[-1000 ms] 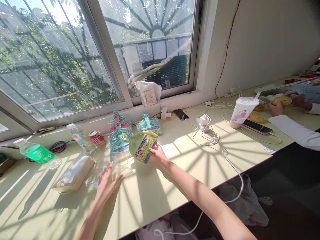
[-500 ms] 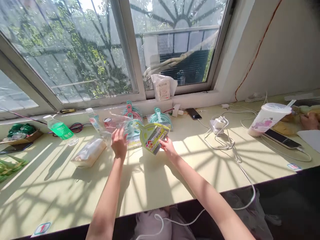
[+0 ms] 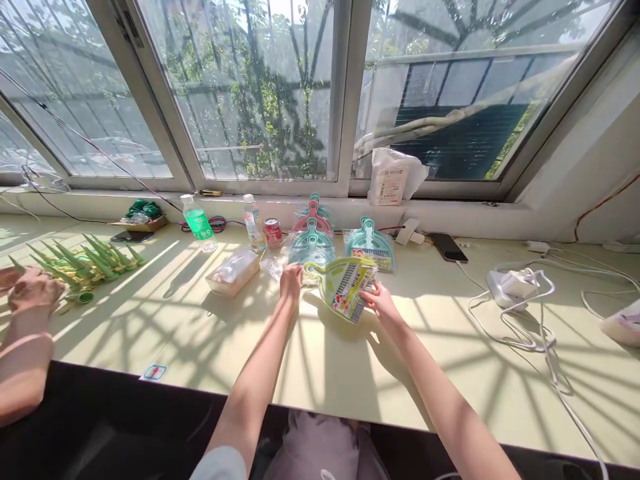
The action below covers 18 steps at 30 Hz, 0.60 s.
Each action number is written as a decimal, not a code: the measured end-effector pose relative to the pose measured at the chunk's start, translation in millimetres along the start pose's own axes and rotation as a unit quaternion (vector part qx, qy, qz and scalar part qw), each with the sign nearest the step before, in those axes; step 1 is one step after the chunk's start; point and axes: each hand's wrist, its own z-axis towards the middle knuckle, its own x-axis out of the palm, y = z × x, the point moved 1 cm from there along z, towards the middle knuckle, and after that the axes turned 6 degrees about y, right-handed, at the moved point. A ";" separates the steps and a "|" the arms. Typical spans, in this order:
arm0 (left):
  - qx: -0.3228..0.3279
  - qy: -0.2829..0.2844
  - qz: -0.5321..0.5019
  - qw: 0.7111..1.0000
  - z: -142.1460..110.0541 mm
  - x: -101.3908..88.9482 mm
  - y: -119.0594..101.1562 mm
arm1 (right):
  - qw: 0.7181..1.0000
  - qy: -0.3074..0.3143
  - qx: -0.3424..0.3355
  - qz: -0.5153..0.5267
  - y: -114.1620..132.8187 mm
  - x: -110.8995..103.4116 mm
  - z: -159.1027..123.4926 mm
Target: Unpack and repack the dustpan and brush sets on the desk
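Note:
A yellow-green mini dustpan (image 3: 330, 283) with a printed label is held tilted above the table between my hands. My right hand (image 3: 383, 303) grips its wide edge beside the label. The fingers of my left hand (image 3: 291, 283) are pinched at the end of its handle. Crumpled clear plastic (image 3: 271, 268) lies just left of that hand. Behind the dustpan, bagged teal dustpans (image 3: 311, 248) overlap a red one (image 3: 313, 217). Another bagged teal dustpan (image 3: 369, 237) with a yellow label lies to their right.
A tissue pack (image 3: 233, 272), green-labelled bottle (image 3: 199, 225), second bottle (image 3: 253, 223) and red can (image 3: 273, 233) stand left. Another person's hands (image 3: 35, 290) are by spiky green pieces (image 3: 90, 263). Right are a phone (image 3: 449, 247) and a power strip (image 3: 513, 287) with loose cables.
The view has turned left, bringing the other person's hands into sight. My left hand has closed at the dustpan's handle end, and the clear film raised near it has come down.

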 end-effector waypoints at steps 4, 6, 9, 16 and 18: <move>-0.033 -0.040 0.018 0.998 -0.9 -0.8 0.8 | 0.998 -0.059 -0.016 -0.008 -2.7 -3.4 1.4; -0.012 -0.072 0.000 0.997 -3.0 0.6 -1.6 | 0.997 -0.075 -0.031 -0.007 -3.1 -1.4 0.5; 0.068 -0.115 -0.028 0.991 -7.3 5.5 -8.1 | 0.999 -0.036 -0.025 -0.015 -4.1 6.4 -3.4; 0.203 -0.151 0.029 0.967 -13.9 13.1 -14.4 | 0.999 0.005 -0.045 -0.017 -9.7 17.4 -10.4; 0.229 -0.146 0.053 0.961 -13.5 16.6 -14.9 | 0.998 -0.021 -0.055 -0.017 -9.3 17.3 -10.3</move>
